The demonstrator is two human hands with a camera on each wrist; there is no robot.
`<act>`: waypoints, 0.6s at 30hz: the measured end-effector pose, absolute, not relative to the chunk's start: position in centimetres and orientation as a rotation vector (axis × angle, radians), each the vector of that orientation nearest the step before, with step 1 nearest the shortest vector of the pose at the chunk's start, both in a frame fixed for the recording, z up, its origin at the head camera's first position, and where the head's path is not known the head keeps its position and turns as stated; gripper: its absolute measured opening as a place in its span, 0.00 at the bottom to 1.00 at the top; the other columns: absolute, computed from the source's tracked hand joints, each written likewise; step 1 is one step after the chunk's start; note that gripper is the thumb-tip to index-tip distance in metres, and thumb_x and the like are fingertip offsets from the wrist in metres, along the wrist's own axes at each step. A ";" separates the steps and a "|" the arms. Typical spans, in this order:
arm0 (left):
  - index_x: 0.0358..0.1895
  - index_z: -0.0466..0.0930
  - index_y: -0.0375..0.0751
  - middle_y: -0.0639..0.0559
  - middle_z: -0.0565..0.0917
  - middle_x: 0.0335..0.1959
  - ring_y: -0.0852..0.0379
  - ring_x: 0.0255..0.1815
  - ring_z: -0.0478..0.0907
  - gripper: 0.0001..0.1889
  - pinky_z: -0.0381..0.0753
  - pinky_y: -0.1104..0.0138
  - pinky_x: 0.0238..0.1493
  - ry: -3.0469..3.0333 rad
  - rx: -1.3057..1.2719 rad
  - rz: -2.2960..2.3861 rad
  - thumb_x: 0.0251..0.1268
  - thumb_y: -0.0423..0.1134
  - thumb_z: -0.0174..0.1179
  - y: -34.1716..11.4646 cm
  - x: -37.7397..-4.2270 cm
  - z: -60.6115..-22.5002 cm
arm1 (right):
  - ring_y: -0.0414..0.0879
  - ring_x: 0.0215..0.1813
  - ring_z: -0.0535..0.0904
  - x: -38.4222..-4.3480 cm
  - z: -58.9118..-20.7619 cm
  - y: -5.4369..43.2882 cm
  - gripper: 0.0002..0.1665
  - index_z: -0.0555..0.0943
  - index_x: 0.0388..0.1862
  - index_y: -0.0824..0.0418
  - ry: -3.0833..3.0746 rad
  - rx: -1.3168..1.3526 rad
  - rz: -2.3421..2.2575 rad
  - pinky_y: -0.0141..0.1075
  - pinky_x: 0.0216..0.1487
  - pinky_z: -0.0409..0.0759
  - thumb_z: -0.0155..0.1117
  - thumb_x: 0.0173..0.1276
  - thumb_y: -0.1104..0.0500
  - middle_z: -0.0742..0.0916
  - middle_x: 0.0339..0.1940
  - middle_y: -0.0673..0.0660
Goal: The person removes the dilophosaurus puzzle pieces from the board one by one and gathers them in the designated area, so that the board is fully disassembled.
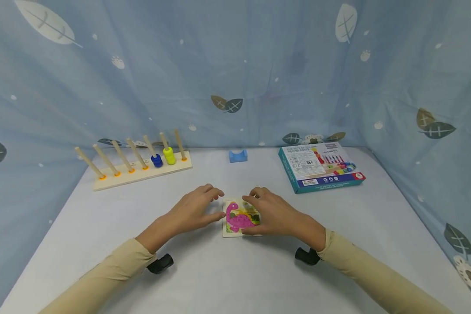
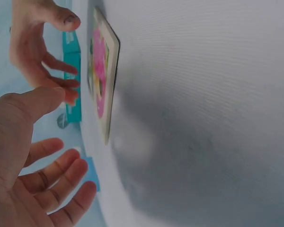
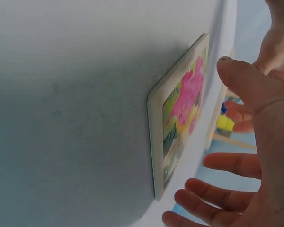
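Observation:
A small square board (image 1: pixel 238 221) with a pink dinosaur picture and a pale rim lies flat on the white table. My left hand (image 1: pixel 194 209) hovers at its left edge, fingers loosely bent and thumb apart from them. Over the right part of the board is my right hand (image 1: pixel 276 213), its fingers and thumb spread and hiding that side from the head view. Both wrist views show gaps between the hands and the board (image 2: pixel 100 71), and neither hand grips anything. The right wrist view shows the picture (image 3: pixel 182 101) beyond the thumb.
At the back left stands a wooden peg rack (image 1: pixel 141 174) with blue rings (image 1: pixel 156 161) and yellow rings (image 1: pixel 169 155). A light blue cradle-shaped block (image 1: pixel 238 157) sits at the back middle. The flat toy box (image 1: pixel 321 168) lies at the back right, near the patterned curtain (image 1: pixel 259 65).

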State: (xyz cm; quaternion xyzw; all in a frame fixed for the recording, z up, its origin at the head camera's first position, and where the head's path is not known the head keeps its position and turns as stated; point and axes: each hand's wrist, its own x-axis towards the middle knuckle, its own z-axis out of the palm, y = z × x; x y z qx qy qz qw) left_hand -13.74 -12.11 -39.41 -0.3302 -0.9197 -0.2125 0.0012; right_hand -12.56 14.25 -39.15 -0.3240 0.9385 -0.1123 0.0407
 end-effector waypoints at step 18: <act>0.56 0.81 0.41 0.52 0.79 0.44 0.57 0.44 0.76 0.27 0.79 0.62 0.44 -3.001 -1.046 -0.595 0.60 0.54 0.70 -9.6 -15.6 -40.5 | 0.48 0.49 0.69 -13.3 -40.0 13.4 0.47 0.80 0.60 0.61 2.847 -1.064 -0.266 0.37 0.42 0.75 0.76 0.50 0.32 0.77 0.49 0.57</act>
